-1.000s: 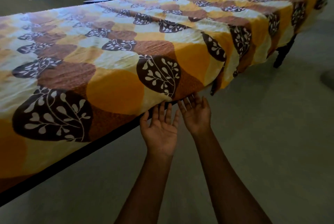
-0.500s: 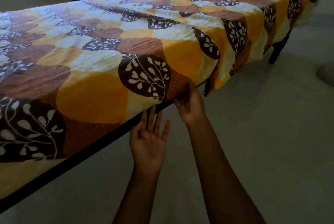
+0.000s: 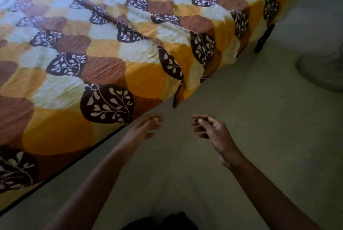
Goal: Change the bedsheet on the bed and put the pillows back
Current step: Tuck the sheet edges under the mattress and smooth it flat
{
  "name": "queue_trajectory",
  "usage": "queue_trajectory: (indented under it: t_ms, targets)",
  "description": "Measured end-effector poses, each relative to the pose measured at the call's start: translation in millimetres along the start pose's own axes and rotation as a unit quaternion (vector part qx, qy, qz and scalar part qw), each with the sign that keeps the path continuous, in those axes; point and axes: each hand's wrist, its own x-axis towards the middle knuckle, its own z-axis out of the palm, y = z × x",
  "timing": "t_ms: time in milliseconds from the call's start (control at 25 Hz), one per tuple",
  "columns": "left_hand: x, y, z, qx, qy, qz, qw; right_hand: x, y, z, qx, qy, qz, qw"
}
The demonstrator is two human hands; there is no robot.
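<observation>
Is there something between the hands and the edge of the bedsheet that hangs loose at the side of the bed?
Nothing visible. The left hand and the right hand hover over the floor, holding nothing, just short of the bedsheet; only open air lies between them and its hanging edge.

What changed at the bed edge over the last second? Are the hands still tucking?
Both hands came off the bedsheet edge. The right hand, pressed to the fabric half a second ago, let go and drew back over the floor; the left hand drew back too. Both hold nothing. The sheet itself is unchanged: near stretch tucked, farther stretch hanging loose.
</observation>
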Motion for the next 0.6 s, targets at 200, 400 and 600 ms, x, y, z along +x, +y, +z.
queue_trajectory:
  t_ms: [200,400,600]
  targets:
    - [4,53,4,0.311,-0.068,0.16,0.934,10,-37,-51,-0.065,-0.012,-0.065,0.996]
    - [42,113,-17,0.459,-0.074,0.368,0.805,57,-77,-72,-0.131,0.021,-0.091,0.987]
    - [158,188,0,0.526,-0.107,0.427,0.728,134,-95,-86,-0.201,0.102,-0.064,0.972]
